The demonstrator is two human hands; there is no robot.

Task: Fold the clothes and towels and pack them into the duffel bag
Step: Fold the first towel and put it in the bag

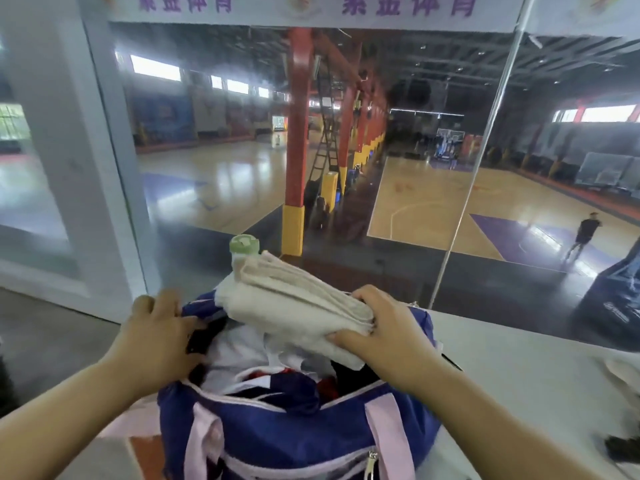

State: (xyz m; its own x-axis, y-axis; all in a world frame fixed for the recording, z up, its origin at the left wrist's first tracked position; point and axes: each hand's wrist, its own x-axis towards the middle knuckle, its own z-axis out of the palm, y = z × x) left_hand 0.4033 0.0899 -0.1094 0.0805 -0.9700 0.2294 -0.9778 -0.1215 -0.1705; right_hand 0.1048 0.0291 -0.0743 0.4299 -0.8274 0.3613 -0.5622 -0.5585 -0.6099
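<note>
A blue duffel bag [298, 431] with pink straps stands open on the white counter in front of me. White and dark clothes [249, 358] lie inside it. My right hand [377, 334] grips a folded cream towel [298, 299] by its near end and holds it over the bag's opening. My left hand [162, 330] grips the bag's far left rim, fingers curled over the edge. A bottle with a green lid [244, 245] stands behind the towel, mostly hidden.
The white counter [519, 375] runs to the right, with a pale cloth [623, 372] at its right edge and a dark item [623, 445] lower down. A glass wall [415, 168] rises directly behind the bag, overlooking a basketball court.
</note>
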